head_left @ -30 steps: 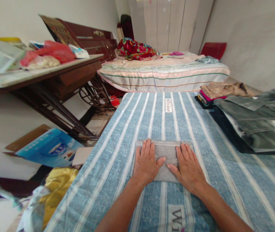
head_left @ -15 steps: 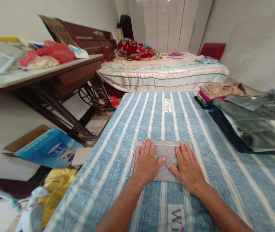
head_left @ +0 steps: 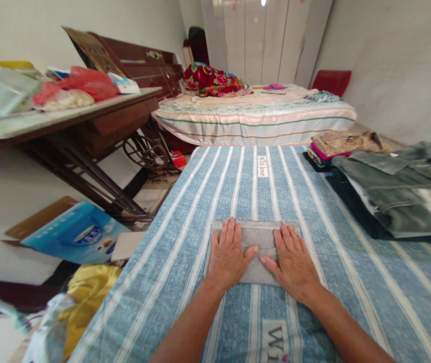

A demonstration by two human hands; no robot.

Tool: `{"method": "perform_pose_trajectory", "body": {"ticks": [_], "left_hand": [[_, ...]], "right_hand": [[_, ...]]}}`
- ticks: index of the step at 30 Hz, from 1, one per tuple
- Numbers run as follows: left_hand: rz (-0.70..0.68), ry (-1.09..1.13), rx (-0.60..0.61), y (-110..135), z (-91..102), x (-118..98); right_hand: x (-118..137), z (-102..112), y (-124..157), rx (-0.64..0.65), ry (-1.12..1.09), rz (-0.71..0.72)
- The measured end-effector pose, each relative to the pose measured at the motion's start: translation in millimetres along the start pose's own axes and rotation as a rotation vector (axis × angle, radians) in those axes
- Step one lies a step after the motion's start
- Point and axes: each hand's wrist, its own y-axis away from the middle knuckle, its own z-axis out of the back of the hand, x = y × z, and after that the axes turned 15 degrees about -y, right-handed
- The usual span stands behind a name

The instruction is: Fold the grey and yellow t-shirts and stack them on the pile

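A grey piece of cloth (head_left: 263, 234), folded into a flat rectangle, lies on the blue-and-white striped bed cover (head_left: 185, 227). My left hand (head_left: 228, 257) presses flat on its left part, fingers stretched away from me and thumb pointing inward. On the right part rests my right hand (head_left: 293, 259), palm down, its fingers stretched out as well. Between the two thumbs some bare grey fabric shows. What kind of garment it is cannot be made out, since both palms cover much of it.
Right of my hands lie a folded grey-green denim garment (head_left: 408, 186) and a small stack of folded clothes (head_left: 352, 143). A sewing machine table (head_left: 124, 106) stands left, with a blue box (head_left: 79, 232) and yellow cloth (head_left: 90, 292) below. Another bed (head_left: 257, 121) is beyond.
Both hands stay flat on the grey cloth in nearly the same place. The camera view has shifted very slightly.
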Motion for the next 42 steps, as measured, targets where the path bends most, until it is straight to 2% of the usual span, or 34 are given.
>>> {"method": "perform_pose_trajectory", "body": {"ticks": [22,42], "left_hand": [[0.0,-0.024,-0.045,1.2,-3.8,0.8],[0.002,0.022,-0.028,0.9,-0.8,1.1]], "right_hand": [[0.1,0.4,0.4,0.001,0.016,0.007],[0.5,0.5,0.0,-0.009,0.023,0.013]]}}
